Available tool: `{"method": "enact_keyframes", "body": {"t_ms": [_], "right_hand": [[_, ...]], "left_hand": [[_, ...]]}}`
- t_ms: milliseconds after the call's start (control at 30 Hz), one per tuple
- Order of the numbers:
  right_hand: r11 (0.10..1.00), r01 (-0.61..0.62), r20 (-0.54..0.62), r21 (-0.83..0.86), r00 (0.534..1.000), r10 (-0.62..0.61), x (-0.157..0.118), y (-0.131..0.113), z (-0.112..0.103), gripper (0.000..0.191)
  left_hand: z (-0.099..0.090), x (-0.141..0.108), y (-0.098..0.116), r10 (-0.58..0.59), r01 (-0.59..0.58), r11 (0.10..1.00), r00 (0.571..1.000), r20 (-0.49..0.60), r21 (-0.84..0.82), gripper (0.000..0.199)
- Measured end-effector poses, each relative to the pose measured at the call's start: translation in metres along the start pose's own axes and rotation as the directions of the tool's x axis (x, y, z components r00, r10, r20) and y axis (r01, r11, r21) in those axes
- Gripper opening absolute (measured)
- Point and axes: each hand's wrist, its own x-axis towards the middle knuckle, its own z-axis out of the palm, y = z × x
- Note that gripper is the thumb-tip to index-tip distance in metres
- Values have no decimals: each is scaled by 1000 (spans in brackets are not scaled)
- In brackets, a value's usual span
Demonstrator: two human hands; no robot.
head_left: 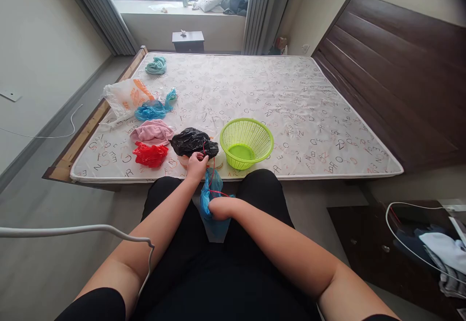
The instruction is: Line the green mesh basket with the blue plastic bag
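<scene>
My left hand [197, 164] is closed in a pinch at the near edge of a bunched black plastic bag [192, 141], where a thin red string [213, 165] runs. That string hangs down across a translucent blue plastic bag [214, 182] between my knees. Bent inward, my right hand [220, 208] is closed at the blue bag's side, its fingertips largely hidden in the folds. The string's lower stretch passes just above this hand. Just right of the black bag stands a light green plastic basket [247, 164], its inside bare.
On the mattress [309, 117], left of the black bag, lie a red plastic bag [150, 155], a pink cloth [152, 132], a crumpled blue bag [151, 110], a white-and-orange bag [125, 96] and a teal cloth [156, 66]. A white cable [91, 231] crosses by my left forearm.
</scene>
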Motion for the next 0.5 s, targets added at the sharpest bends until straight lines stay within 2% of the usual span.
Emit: {"method": "enact_keyframes", "body": {"t_ms": [100,167,267,367,500], "right_hand": [[1000,19,40,-14,999,-18,0,0,-6,27],[1000,16,40,-20,999,-16,0,0,-10,28],[999,16,44,-33,999,-15,-1,0,-14,28],[999,7,78,-33,997,-5,-2,0,-16,26],[999,45,82,-9,996,-44,-5,-1,-17,27]], "left_hand": [[5,-5,1,-134,120,987,983,125,109,42],[9,-10,3,-121,104,990,975,189,98,36],[9,-14,10,-10,3,999,988,154,42,17],[3,-8,17,75,-74,997,994,85,-22,28],[-4,9,25,97,-97,992,995,8,-77,42]]}}
